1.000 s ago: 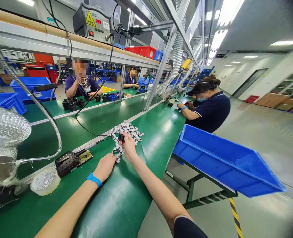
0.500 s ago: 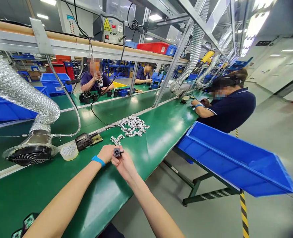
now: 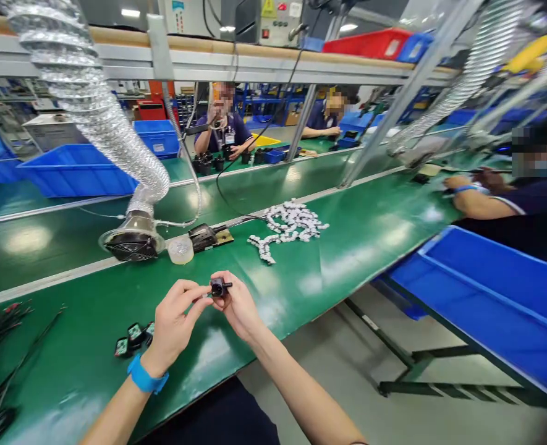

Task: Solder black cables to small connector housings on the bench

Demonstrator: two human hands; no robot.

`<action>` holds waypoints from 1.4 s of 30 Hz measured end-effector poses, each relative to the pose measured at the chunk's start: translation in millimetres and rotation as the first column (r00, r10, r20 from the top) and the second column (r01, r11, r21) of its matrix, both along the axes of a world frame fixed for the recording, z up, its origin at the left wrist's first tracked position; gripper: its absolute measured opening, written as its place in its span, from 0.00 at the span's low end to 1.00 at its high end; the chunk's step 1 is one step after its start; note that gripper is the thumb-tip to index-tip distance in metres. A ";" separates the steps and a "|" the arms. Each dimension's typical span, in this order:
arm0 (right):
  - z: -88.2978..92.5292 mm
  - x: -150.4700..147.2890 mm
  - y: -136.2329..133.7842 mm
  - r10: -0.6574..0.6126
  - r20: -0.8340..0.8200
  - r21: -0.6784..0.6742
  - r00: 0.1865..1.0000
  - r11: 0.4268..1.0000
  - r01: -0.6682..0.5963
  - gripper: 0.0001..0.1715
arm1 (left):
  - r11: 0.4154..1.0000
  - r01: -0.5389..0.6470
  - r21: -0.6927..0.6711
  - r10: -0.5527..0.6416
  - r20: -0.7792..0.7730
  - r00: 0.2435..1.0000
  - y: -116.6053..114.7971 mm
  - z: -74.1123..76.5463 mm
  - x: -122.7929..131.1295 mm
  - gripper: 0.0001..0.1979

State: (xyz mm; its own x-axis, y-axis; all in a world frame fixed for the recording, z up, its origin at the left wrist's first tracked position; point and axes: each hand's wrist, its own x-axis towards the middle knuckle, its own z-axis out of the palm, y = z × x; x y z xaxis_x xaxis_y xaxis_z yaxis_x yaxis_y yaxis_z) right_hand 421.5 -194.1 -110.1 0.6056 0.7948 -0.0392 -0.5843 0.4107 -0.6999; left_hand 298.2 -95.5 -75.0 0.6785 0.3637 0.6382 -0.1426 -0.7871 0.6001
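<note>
A small black plastic housing (image 3: 217,287) with a round opening and a short side stub is held over the green bench. My right hand (image 3: 240,307) is closed around it from the right. My left hand (image 3: 178,315), a blue band on its wrist, is closed in a pinch at the housing's left edge. Whether something tiny sits between those left fingertips cannot be seen. Just behind the left hand lie several black parts with green circuit boards (image 3: 135,334). Farther back rests a pile of small white parts (image 3: 296,221).
A soldering iron holder (image 3: 202,237), a round tub (image 3: 180,250) and a fume fan (image 3: 134,238) stand along the bench's back edge. Dark wires (image 3: 18,364) lie at left. A blue bin (image 3: 496,296) is at right. Co-workers sit across and at right.
My view has swung left and down, so the bench things appear shifted right. The left hand has drawn back from beyond the housing to its left side. The right hand keeps hold of it.
</note>
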 end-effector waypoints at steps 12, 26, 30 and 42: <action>-8.8 -72.3 41.3 0.367 -0.243 0.053 0.898 0.929 -0.366 0.24 | 0.954 -0.270 -0.129 0.280 0.068 0.958 15.6 -24.4 -78.1 0.10; -11.3 -101.0 51.9 0.395 -0.400 0.014 0.827 0.905 -0.426 0.19 | 0.969 -0.205 0.137 0.189 0.117 0.975 20.6 -30.1 -104.8 0.09; -10.6 -103.6 53.0 0.402 -0.554 0.003 0.729 0.876 -0.481 0.18 | 0.972 -0.204 0.121 0.196 0.073 0.978 19.6 -32.9 -107.5 0.09; -24.5 -110.7 45.6 0.340 -0.348 -0.049 0.874 0.924 -0.379 0.23 | 0.954 -0.239 0.181 0.220 0.118 0.968 6.6 -50.5 -118.0 0.15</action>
State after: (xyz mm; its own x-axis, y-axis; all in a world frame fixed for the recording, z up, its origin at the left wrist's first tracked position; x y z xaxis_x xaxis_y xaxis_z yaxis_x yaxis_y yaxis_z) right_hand 310.8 -148.6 -134.6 0.2157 0.9336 -0.2861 -0.8794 0.0584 -0.4724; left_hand 180.1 -88.9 -125.5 0.5239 0.3664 0.7689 0.0069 -0.9045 0.4264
